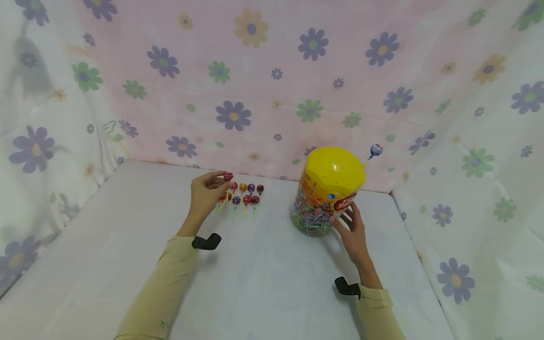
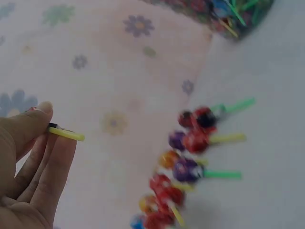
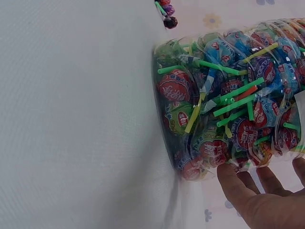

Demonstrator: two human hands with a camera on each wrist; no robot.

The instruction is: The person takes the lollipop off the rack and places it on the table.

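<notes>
My left hand [image 1: 205,194] pinches a red-wrapped lollipop [image 1: 228,176] between thumb and fingers; its yellow stick [image 2: 66,133] shows in the left wrist view. Just to the right and below it, several lollipops [image 1: 236,200] with red, purple and orange wrappers lie in two rows on the table. My right hand [image 1: 352,236] touches the right side of a large clear jar [image 1: 312,215] with the thumb and fingertips spread against its wall. Wrapped lollipops [image 3: 243,133] fill the lower part of the jar. A yellow lid [image 1: 333,165] with small holes tops it.
One blue-and-red lollipop [image 1: 376,150] sticks out at the lid's right edge. A white cloth covers the table [image 1: 263,274]. Flower-printed curtains [image 1: 276,94] stand at the back and both sides. Black wrist mounts [image 1: 207,242] sit on both forearms.
</notes>
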